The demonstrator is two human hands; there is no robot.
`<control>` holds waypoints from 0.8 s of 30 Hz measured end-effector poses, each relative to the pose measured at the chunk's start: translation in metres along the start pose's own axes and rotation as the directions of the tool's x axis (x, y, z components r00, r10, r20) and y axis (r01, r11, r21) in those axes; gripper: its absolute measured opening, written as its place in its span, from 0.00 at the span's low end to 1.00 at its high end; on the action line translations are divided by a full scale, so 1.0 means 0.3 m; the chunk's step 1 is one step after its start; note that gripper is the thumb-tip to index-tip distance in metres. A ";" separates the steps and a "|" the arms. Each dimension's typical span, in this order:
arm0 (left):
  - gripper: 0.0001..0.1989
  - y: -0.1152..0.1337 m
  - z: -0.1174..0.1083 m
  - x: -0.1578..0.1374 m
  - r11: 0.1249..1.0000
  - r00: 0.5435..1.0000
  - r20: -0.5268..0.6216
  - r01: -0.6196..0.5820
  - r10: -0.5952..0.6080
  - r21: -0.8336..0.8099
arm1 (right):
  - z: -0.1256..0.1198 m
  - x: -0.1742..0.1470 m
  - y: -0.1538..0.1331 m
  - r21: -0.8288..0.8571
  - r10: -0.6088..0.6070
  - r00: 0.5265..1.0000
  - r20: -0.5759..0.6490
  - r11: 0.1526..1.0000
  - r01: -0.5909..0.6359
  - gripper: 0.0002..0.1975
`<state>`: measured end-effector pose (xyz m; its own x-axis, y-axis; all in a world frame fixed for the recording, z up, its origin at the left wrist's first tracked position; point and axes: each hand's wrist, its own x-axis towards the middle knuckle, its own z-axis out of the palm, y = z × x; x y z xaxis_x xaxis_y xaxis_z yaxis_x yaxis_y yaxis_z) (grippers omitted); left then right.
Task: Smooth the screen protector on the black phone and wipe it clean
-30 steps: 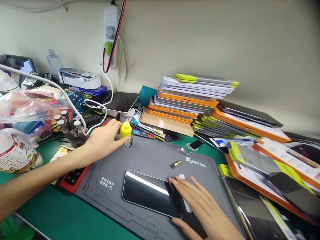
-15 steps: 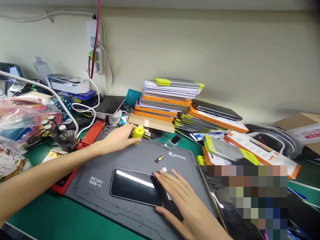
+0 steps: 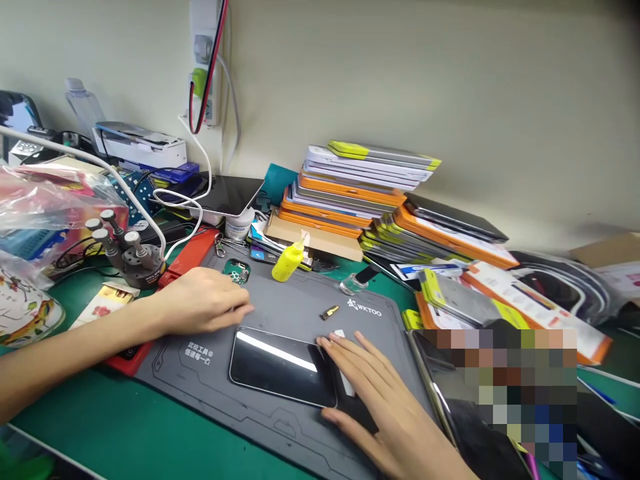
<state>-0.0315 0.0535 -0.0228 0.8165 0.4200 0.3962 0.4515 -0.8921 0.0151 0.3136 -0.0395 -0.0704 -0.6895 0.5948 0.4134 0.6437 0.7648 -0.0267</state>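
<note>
On the grey mat (image 3: 295, 307) lies a phone (image 3: 280, 367), its black screen facing up with a white reflection across it. My right hand (image 3: 385, 400) has its fingers stretched out at the phone's right end. A white flat piece (image 3: 345, 381) and something dark show partly under that hand. My left hand (image 3: 205, 303) is curled closed above the mat's left side; whatever its fingers hold, if anything, is hidden. Farther back, apart from the left hand, a yellow squeeze bottle (image 3: 287, 262) appears tilted. A small brass-coloured tip (image 3: 329, 312) lies on the mat.
Behind the mat are stacked flat boxes (image 3: 350, 193) and a small clear jar (image 3: 354, 285). A screwdriver holder (image 3: 135, 257) and a cigarette pack (image 3: 103, 303) are at left. More boxes (image 3: 475, 300) and dark panels (image 3: 450, 393) crowd the right.
My left hand has left the yellow bottle, come nearer to me and curled closed. My right hand keeps its place at the phone's end. The view has shifted slightly.
</note>
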 end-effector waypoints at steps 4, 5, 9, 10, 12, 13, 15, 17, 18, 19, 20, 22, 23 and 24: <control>0.15 0.016 0.028 -0.030 0.993 0.997 -0.007 0.077 -0.078 -0.090 | -0.004 0.006 0.021 0.015 -0.025 1.000 -0.008 1.000 0.025 0.27; 0.14 0.018 0.033 -0.033 0.989 0.995 -0.003 0.097 -0.098 -0.109 | -0.005 0.005 0.030 0.015 -0.008 0.999 -0.036 1.000 0.009 0.26; 0.10 0.018 0.039 -0.045 0.987 0.998 0.009 0.065 -0.064 -0.148 | -0.003 -0.008 0.067 -0.003 0.146 0.976 -0.160 0.989 -0.149 0.17; 0.10 0.016 0.040 -0.048 0.989 0.999 0.022 0.045 -0.042 -0.140 | 0.002 -0.014 0.075 -0.010 0.169 0.974 -0.150 0.985 -0.173 0.15; 0.12 0.014 0.045 -0.056 0.992 0.999 0.041 0.015 -0.010 -0.122 | 0.016 -0.027 0.090 -0.015 0.159 0.981 -0.112 0.987 -0.162 0.12; 0.12 0.012 0.050 -0.059 0.993 0.999 0.033 0.003 0.001 -0.117 | 0.024 -0.032 0.096 -0.008 0.151 0.984 -0.092 0.988 -0.152 0.12; 0.12 0.009 0.060 -0.065 0.992 1.000 0.000 -0.017 0.017 -0.123 | 0.033 -0.034 0.101 -0.005 0.136 0.988 -0.075 0.991 -0.136 0.11; 0.09 0.005 0.068 -0.069 0.990 0.999 -0.024 -0.044 0.041 -0.138 | 0.031 -0.023 0.097 -0.060 0.101 0.992 -0.070 0.993 -0.105 0.12; 0.08 0.004 0.071 -0.070 0.988 0.998 -0.025 -0.056 0.052 -0.146 | 0.024 -0.012 0.091 -0.104 0.078 0.994 -0.075 0.991 -0.085 0.13; 0.07 0.002 0.072 -0.070 0.986 0.998 -0.015 -0.061 0.060 -0.155 | 0.016 0.000 0.083 -0.153 0.044 0.996 -0.084 0.987 -0.056 0.14; 0.07 0.002 0.072 -0.071 0.984 0.998 -0.006 -0.065 0.065 -0.163 | 0.006 0.014 0.073 -0.194 0.010 0.996 -0.094 0.981 -0.029 0.14; 0.08 0.001 0.071 -0.071 0.984 0.998 0.008 -0.062 0.065 -0.165 | -0.013 0.036 0.052 -0.246 -0.039 0.993 -0.109 0.969 0.011 0.14; 0.09 0.002 0.070 -0.071 0.985 0.998 0.016 -0.059 0.062 -0.164 | -0.019 0.042 0.042 -0.264 -0.051 0.993 -0.102 0.964 0.023 0.14; 0.09 0.002 0.069 -0.071 0.985 0.998 0.024 -0.055 0.060 -0.165 | -0.023 0.045 0.035 -0.283 -0.046 0.995 -0.090 0.959 0.019 0.14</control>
<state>-0.0410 0.0475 -0.0502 0.8503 0.3697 0.3747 0.3404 -0.9292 0.1442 0.3133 -0.0253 -0.0588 -0.6861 0.5340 0.4940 0.6979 0.6748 0.2399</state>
